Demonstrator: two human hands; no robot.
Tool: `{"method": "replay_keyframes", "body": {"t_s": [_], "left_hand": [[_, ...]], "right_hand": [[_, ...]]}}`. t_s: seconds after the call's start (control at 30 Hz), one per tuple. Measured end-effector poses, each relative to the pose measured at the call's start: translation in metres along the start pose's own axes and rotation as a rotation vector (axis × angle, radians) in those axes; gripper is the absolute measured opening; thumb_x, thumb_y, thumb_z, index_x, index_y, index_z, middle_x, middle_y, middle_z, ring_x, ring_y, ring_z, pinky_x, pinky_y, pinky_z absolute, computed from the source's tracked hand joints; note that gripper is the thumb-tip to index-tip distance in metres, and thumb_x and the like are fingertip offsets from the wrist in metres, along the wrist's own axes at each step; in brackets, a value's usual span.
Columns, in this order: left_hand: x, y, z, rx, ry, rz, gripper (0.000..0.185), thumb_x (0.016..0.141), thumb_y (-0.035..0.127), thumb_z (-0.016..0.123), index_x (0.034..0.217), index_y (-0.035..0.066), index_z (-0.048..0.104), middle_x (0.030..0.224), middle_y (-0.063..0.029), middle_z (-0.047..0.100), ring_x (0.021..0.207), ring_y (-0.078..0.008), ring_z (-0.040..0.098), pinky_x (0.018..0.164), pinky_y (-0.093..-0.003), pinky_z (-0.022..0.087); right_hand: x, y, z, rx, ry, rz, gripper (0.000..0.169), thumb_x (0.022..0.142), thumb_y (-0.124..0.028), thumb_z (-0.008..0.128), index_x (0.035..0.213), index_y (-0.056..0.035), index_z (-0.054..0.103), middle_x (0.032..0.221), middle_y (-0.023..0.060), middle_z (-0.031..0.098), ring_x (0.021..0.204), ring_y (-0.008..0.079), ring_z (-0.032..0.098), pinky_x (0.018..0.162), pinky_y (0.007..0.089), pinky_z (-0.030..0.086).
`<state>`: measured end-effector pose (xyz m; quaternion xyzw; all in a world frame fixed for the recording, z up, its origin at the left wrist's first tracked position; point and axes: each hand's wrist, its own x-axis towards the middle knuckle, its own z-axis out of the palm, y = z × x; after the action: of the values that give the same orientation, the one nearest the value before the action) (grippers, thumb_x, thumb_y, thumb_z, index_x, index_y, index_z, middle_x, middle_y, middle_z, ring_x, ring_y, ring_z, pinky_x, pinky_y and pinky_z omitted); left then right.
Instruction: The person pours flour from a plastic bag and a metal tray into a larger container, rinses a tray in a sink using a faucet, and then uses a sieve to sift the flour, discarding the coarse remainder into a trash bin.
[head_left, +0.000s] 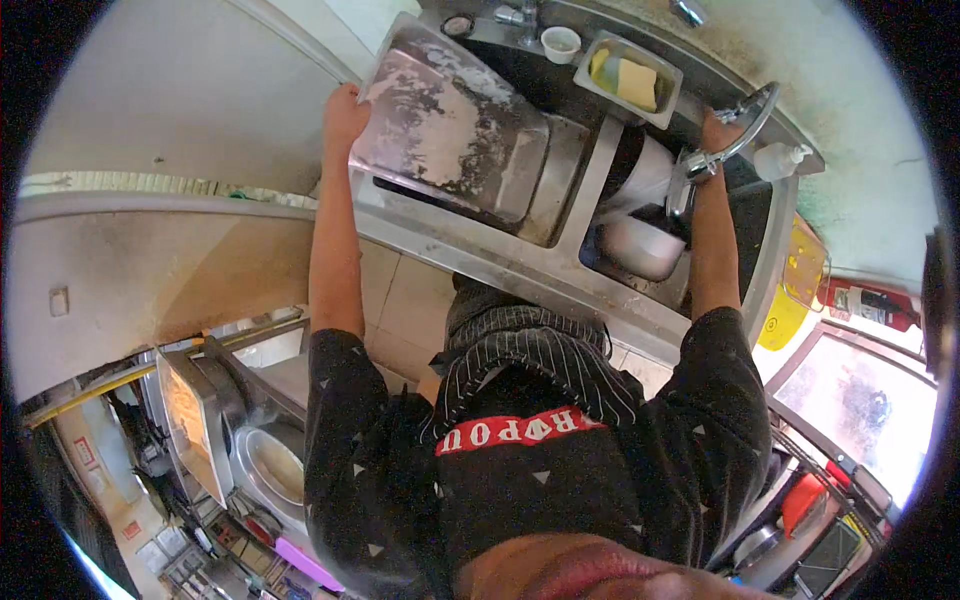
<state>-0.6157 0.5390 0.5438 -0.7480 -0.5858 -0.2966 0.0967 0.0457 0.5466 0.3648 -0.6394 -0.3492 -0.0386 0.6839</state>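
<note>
My left hand (347, 116) grips the upper left edge of a large metal tray (442, 127), which lies tilted in the left basin of a steel sink. Pale residue and dark patches cover much of the tray. My right hand (720, 133) is at the back of the right basin, beside and partly behind a chrome faucet (703, 165); what its fingers do is hidden. Below the faucet, a metal pot (643, 246) and another rounded metal vessel (649, 169) sit in the right basin.
On the sink's back ledge stand a white cup (561, 45), a metal container (670, 112) with a yellow sponge (636, 84), and a pump bottle (780, 161). The sink divider (594, 180) separates the basins. A white wall panel (187, 97) rises at the left.
</note>
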Motion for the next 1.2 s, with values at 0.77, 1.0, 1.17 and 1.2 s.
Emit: {"method": "replay_keyframes", "body": {"t_s": [0.77,1.0,1.17,1.2], "left_hand": [[-0.053,0.212,0.184,-1.896,-0.481,-0.757,0.019,0.078,-0.006,0.056,0.094,-0.015,0.053,0.091,-0.0230,0.059,0.084,-0.0300,0.063,0.076,-0.0345,0.055],[-0.030,0.221,0.174,-1.976,-0.427,-0.767,0.010,0.080,-0.002,0.057,0.084,-0.011,0.056,0.081,-0.0189,0.060,0.068,-0.0258,0.063,0.058,-0.0288,0.055],[-0.036,0.152,0.183,-1.465,-0.501,-0.696,0.016,0.083,0.013,0.059,0.081,-0.003,0.062,0.073,-0.0098,0.060,0.047,-0.0140,0.048,0.039,-0.0251,0.036],[-0.040,0.125,0.188,-1.498,-0.487,-0.664,0.017,0.084,0.015,0.059,0.081,-0.002,0.063,0.072,-0.0086,0.059,0.046,-0.0130,0.046,0.039,-0.0252,0.034]], "right_hand": [[0.060,-0.258,-0.091,-0.575,-1.379,-0.414,0.034,0.083,-0.030,0.062,0.097,-0.0001,0.063,0.098,0.0131,0.062,0.087,0.0222,0.060,0.075,0.0332,0.049],[0.052,-0.243,-0.079,-0.482,-1.132,-0.411,0.039,0.082,-0.035,0.062,0.100,0.0004,0.062,0.093,0.0125,0.063,0.083,0.0163,0.059,0.071,0.0286,0.048],[0.046,-0.251,-0.070,-0.464,-1.109,-0.306,0.040,0.082,-0.035,0.063,0.101,-0.0007,0.062,0.092,0.0131,0.064,0.077,0.0176,0.060,0.072,0.0282,0.047],[0.042,-0.254,-0.066,-0.401,-1.113,-0.275,0.040,0.081,-0.035,0.063,0.101,-0.0008,0.063,0.092,0.0127,0.064,0.079,0.0178,0.060,0.074,0.0287,0.047]]}}
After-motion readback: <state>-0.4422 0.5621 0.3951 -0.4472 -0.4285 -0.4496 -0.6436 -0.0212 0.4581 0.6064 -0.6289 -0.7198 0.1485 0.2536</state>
